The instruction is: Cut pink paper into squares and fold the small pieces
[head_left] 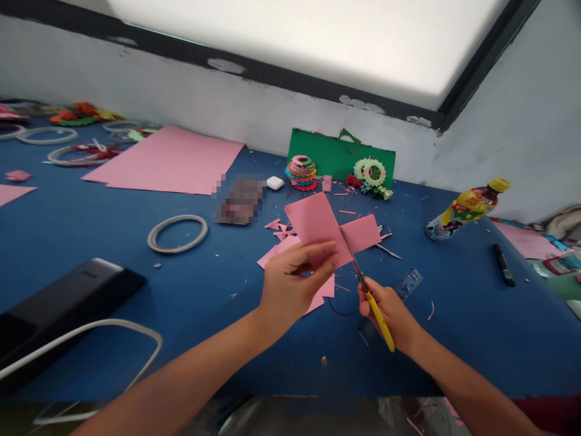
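My left hand (pixel 293 278) pinches a small pink sheet of paper (pixel 313 221) and holds it up over the blue table (pixel 91 224). My right hand (pixel 385 309) grips yellow-handled scissors (pixel 365 290), whose blades run into the pink sheet's right edge. Another pink piece (pixel 363 233) sticks out to the right of the blades. Several pink scraps (pixel 281 233) lie on the table under the paper.
A large pink sheet (pixel 167 160) lies at the back left. A tape ring (pixel 177 233), a black device (pixel 63 300) with a white cable, a green card (pixel 340 154) with paper rosettes (pixel 302 172), a lying bottle (pixel 467 209), a black marker (pixel 503 264) and a clear ruler (pixel 408 283) surround the hands.
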### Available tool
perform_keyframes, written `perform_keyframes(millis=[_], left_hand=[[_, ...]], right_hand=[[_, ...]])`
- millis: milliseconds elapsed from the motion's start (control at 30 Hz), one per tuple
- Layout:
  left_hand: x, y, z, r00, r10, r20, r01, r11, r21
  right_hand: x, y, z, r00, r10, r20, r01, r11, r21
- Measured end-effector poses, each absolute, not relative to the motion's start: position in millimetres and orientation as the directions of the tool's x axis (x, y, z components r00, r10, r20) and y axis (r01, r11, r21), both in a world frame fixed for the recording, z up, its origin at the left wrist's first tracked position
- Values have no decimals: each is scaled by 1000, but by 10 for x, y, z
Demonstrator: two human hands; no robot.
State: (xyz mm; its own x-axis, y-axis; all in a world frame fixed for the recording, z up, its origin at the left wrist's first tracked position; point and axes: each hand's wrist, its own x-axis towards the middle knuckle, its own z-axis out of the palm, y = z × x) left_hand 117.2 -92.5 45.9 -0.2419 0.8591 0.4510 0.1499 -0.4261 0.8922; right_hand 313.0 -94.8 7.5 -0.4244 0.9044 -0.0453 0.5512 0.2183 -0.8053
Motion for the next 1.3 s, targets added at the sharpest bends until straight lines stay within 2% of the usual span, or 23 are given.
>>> perform_keyframes(millis=[200,400,500,567,667,733,833,933,1033,1100,1167,1233,1300], left_hand=[[1172,-937,466,-241,860,450,166,-420,892],[1180,-943,403,-185,873,451,160,-426,890],[1175,-938,387,-145,876,460,146,-440,886],[1164,-931,409,-105,882,459,144,-443,885],[1149,-919,463,6,908,420,149,-416,897],[1148,-911,482,100,931,351,150,-363,920],[1156,-901,463,300,930,213,165,-271,948],[1160,-898,420,488,867,104,226,-240,944],[1159,-898,392,540,838,81,283,-272,920],[1157,-893,381,493,858,145,292,-320,901],[1155,-881,362,395,873,286,311,-420,853],[1154,-865,333,314,821,477,398,-570,719],[1161,-858,301,296,708,641,534,-679,503]], right_hand=[[3107,-951,107,-430,900,-79,530,180,-829],[3112,-953,112,-405,913,-52,550,198,-811],[3139,-944,48,-385,921,-57,449,133,-884],[3151,-921,8,-347,936,-56,311,58,-949],[3146,-870,18,-329,944,-28,53,-11,-999],[3133,-843,74,-331,944,11,-56,-8,-998],[3119,-835,160,-273,962,12,-97,-15,-995],[3106,-851,178,-214,976,-41,-130,-70,-989],[3090,-852,153,-160,986,-46,-159,-71,-985],[3085,-839,142,-104,995,-2,-182,-21,-983],[3091,-821,139,-33,998,50,-179,43,-983],[3100,-814,141,24,996,86,-145,89,-985],[3099,-825,141,46,994,100,-96,104,-990]])
